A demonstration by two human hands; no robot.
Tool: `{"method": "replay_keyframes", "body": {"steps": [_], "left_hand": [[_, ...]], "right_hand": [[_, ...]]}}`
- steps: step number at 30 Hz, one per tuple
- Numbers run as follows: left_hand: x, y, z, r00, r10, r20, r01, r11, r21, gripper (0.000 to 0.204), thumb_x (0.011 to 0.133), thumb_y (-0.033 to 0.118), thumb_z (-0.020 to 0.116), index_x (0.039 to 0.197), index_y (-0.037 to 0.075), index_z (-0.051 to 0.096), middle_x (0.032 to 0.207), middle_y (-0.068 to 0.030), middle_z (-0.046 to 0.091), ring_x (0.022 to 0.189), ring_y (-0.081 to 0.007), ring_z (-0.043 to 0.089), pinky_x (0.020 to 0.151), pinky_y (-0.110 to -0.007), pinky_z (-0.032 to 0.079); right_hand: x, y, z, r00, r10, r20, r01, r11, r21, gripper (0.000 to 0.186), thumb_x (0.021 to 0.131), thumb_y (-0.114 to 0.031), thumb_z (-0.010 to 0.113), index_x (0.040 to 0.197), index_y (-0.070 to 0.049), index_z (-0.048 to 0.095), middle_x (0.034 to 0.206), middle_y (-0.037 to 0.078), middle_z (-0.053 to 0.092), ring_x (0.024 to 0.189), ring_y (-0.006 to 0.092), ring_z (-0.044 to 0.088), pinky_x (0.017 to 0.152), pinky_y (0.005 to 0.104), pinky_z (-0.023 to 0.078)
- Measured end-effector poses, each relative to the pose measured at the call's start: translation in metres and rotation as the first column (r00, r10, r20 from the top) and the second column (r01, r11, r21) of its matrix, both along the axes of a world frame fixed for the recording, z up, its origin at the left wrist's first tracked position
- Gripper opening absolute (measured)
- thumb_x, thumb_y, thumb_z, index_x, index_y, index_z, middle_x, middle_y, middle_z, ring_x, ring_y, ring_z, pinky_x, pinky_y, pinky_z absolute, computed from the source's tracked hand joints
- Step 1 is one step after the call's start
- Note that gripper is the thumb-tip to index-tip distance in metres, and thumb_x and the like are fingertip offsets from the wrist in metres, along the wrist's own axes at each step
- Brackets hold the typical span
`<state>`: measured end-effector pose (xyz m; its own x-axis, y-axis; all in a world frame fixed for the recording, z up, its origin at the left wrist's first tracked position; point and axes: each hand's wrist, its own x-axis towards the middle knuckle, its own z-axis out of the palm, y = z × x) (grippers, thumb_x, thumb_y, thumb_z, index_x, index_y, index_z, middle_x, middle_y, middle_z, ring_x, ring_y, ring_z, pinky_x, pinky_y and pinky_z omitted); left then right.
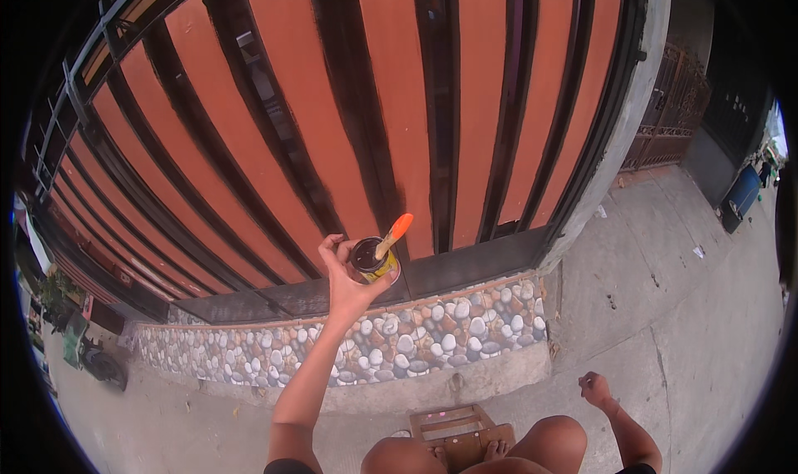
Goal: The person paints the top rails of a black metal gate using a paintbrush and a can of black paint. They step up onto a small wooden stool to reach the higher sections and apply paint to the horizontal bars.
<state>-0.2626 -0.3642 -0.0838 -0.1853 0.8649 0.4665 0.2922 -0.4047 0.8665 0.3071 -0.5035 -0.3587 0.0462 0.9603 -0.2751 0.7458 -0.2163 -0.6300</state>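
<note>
Paint tin (pixel 374 262) is sitting upright in the gripping left hand (pixel 347 281), keeping its orange-handled brush (pixel 394 235) propped inside. Right hand (pixel 595 388) is hanging loosely curled, holding nothing.

Orange-slatted gate (pixel 399 100), pebble-faced wall (pixel 432 333), concrete pavement (pixel 648 308)

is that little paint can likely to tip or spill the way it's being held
Probably somewhat: the paint can is open with dark paint inside, and the brush leans out, so it may tip. The left hand wraps only one side, so it may slip.

An orange-and-black slatted gate (pixel 391 100) stands above a pebble-patterned low wall (pixel 399 337), with a wooden stool (pixel 455 428) on the concrete pavement (pixel 665 308).
</note>
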Motion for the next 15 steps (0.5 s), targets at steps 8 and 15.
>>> {"method": "replay_keyframes", "body": {"steps": [8,15], "left_hand": [[0.039,0.063,0.086,0.993,-0.084,0.077,0.08,0.996,0.047,0.088,0.069,0.008,0.081,0.126,0.003,0.015,0.113,-0.0138,0.048,0.108,-0.0211,0.054,0.096,-0.034,0.044],[0.055,0.068,0.205,0.987,-0.065,0.147,0.055,0.996,0.067,0.084,0.068,0.003,0.076,0.126,0.005,0.015,0.113,-0.0146,0.048,0.108,-0.0223,0.054,0.097,-0.035,0.044]], "right_hand": [[-0.116,0.332,0.392,0.984,0.148,0.096,-0.168,0.625,0.762,0.026,0.093,-0.023,0.058,0.085,0.001,0.053,0.063,0.009,0.052,0.053,0.0162,0.047,0.053,0.0322,0.041],[-0.238,0.308,0.616,0.807,0.528,0.267,-0.561,0.542,0.626,0.022,0.089,-0.022,0.062,0.092,-0.001,0.055,0.063,0.005,0.054,0.055,0.0141,0.051,0.055,0.0307,0.041]]}}
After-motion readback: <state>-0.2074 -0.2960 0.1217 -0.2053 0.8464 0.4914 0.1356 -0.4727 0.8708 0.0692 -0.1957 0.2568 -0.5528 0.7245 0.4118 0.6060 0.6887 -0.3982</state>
